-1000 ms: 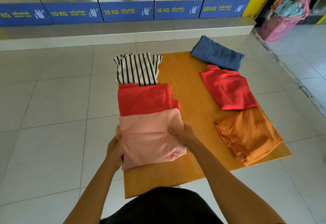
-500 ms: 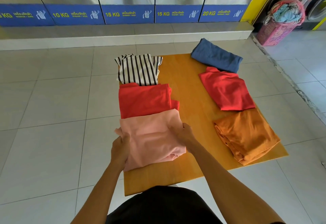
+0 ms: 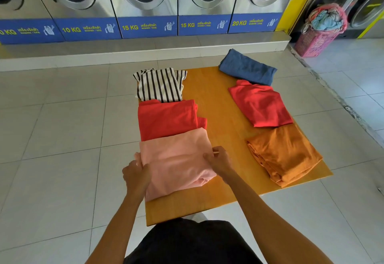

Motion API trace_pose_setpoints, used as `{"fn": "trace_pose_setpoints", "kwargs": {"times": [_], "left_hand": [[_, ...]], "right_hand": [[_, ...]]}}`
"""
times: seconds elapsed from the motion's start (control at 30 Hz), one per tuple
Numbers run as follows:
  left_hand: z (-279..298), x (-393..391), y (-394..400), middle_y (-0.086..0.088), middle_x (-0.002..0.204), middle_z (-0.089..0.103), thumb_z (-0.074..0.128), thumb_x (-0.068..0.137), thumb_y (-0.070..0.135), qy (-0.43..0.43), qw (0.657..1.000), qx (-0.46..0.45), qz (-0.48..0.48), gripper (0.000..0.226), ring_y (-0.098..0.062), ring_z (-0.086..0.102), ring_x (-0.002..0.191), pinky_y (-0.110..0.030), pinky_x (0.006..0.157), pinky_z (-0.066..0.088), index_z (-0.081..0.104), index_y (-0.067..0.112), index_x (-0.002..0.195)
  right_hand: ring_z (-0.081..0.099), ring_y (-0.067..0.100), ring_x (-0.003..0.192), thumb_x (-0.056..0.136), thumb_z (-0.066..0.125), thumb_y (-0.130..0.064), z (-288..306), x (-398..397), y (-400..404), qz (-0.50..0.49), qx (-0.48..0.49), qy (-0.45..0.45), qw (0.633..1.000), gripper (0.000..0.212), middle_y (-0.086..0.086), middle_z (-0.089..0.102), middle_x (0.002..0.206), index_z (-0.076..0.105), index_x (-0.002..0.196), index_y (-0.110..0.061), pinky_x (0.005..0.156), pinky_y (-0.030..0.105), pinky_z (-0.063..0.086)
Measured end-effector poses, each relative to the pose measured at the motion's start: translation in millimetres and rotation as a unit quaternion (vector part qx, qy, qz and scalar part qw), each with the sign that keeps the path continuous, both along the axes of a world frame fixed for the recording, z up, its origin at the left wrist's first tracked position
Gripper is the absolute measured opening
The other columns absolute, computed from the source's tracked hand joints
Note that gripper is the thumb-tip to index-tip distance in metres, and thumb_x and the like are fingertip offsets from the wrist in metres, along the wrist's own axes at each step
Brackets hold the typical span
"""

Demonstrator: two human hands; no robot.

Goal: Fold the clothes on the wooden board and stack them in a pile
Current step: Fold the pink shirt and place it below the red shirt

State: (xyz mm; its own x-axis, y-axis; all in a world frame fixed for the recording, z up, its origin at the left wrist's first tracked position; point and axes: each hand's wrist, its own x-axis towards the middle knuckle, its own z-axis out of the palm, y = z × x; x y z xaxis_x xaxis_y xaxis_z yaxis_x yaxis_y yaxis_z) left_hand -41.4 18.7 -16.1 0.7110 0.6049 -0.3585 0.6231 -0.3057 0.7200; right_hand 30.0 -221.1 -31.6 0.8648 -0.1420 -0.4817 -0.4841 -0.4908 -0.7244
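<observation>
Board: the wooden board [image 3: 218,105] lies flat on the tiled floor, with folded clothes in two columns down its left and right sides.
Pink garment: the pink garment [image 3: 176,159] sits at the board's near-left corner, its far edge touching the red garment [image 3: 168,118] behind it.
Left hand: the left hand [image 3: 136,175] has its fingers closed on the pink garment's left edge, at the board's left edge.
Right hand: the right hand [image 3: 218,159] pinches the pink fabric at its right edge, fingers curled.
Step in hand: squaring up the pink fold, I'd judge.
Doing it well: keep both edges taut and level, press the loose bunch at the near-right corner flat, and line the sides up with the red one.
Still to do: the striped top [image 3: 160,85], blue garment [image 3: 247,68], second red garment [image 3: 259,103] and orange garment [image 3: 284,153] lie unstacked, no pile yet.
</observation>
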Motion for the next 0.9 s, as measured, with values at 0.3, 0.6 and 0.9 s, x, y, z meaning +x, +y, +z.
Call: {"fn": "trace_pose_setpoints", "kwargs": {"times": [0.3,0.6,0.9], "left_hand": [[37.9,23.6,-42.7,-0.006,0.113,0.063,0.056,0.091,0.018,-0.124,0.986,0.042,-0.099,0.026,-0.025,0.060,0.102,-0.040,0.091,0.052,0.063,0.013,0.116],[68.9,64.8,-108.8,0.015,0.095,0.062,0.050,0.096,0.021,-0.168,0.953,-0.068,-0.245,0.016,-0.002,0.057,0.086,-0.012,0.072,0.041,0.064,0.022,0.104],[64.8,167.6,-159.9,0.006,0.116,0.063,0.051,0.098,0.031,-0.126,0.950,-0.062,-0.278,0.025,-0.012,0.058,0.109,-0.024,0.088,0.043,0.065,0.015,0.112]], "right_hand": [[0.063,0.023,0.100,0.087,0.062,-0.019,17.3,-1.9,-15.4,-0.068,0.005,-0.047,0.997,0.029,-0.002,0.065,0.105,0.066,0.116,-0.019,0.087,0.042,0.058],[0.060,0.011,0.076,0.092,0.064,-0.020,49.1,29.5,-46.2,-0.109,0.061,-0.120,0.985,0.016,-0.002,0.069,0.092,0.071,0.106,-0.016,0.061,0.026,0.047],[0.062,0.015,0.076,0.089,0.065,-0.019,63.0,110.4,-105.8,-0.127,0.104,-0.127,0.978,0.007,-0.002,0.066,0.081,0.070,0.092,-0.023,0.077,0.049,0.059]]}}
